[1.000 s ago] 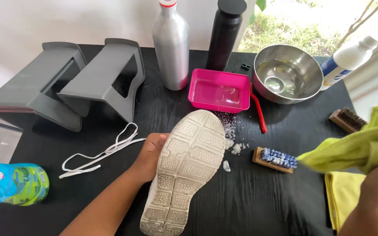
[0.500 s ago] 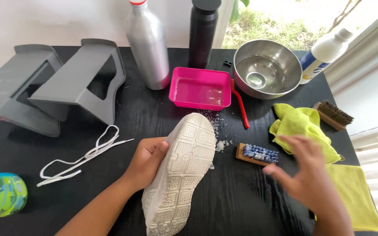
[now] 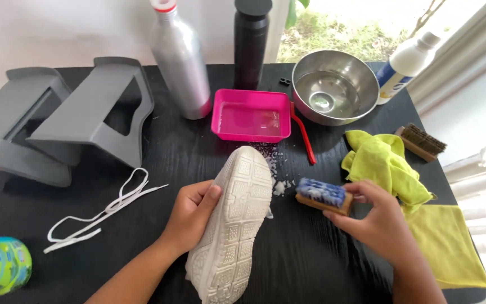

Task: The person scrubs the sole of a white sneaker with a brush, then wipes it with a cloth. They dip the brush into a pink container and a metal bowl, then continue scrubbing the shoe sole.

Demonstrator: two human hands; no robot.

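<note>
Head view, table: black wood-grain tabletop (image 3: 322,264) seen from above
Left hand (image 3: 193,217): fingers curled around the side of a white shoe (image 3: 236,219), which lies sole up at the front middle of the table
Right hand (image 3: 375,219): fingers pinching a wooden brush with blue bristles (image 3: 323,195), just beside the shoe's toe
Foam: white flecks (image 3: 279,186) between shoe and brush
Bottles: silver metal bottle (image 3: 180,59) with red-and-white cap, back centre; black bottle (image 3: 251,42) beside it; white squeeze bottle (image 3: 405,66) with a blue label, back right, tilted
Containers: pink tray (image 3: 251,115) holding water; steel bowl (image 3: 334,87) to its right
Cloths: crumpled yellow-green cloth (image 3: 386,163); flat yellow cloth (image 3: 448,245) at the right edge
Left side: white laces (image 3: 102,211); two grey stands (image 3: 94,112)
</note>
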